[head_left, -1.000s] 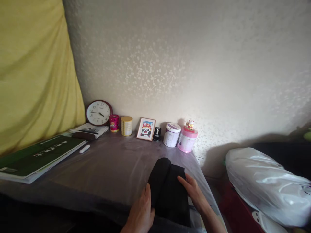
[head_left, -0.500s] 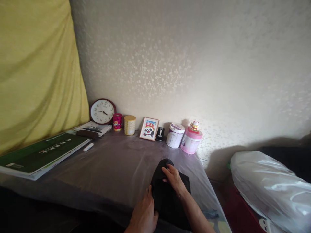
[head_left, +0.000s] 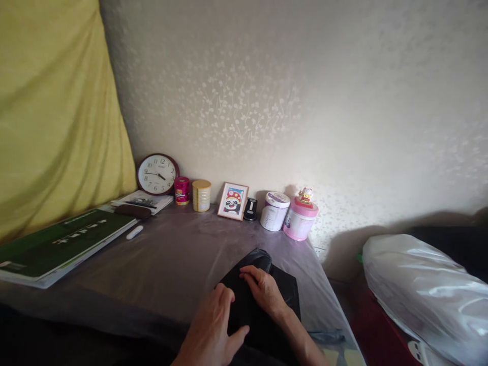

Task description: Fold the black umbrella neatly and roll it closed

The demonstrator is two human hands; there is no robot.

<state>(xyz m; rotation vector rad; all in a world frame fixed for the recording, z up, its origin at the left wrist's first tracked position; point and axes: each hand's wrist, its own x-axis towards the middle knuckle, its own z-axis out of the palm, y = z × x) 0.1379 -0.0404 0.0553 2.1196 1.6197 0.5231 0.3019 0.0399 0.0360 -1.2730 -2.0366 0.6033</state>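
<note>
We have the black folded item (head_left: pixel 246 311), cloth or thin plastic, lying on the table cover (head_left: pixel 171 264) near its right-hand edge. Our left hand (head_left: pixel 211 325) is at its left side, thumb spread away from the fingers; our right hand (head_left: pixel 267 292) rests across its upper part, fingers close together, and we cannot tell whether they pinch a layer. If the right hand lifts, the raised far end could spring open, as little else seems to weigh it down. A sideways tug could skew the layers, since our left hand appears to clamp nothing.
</note>
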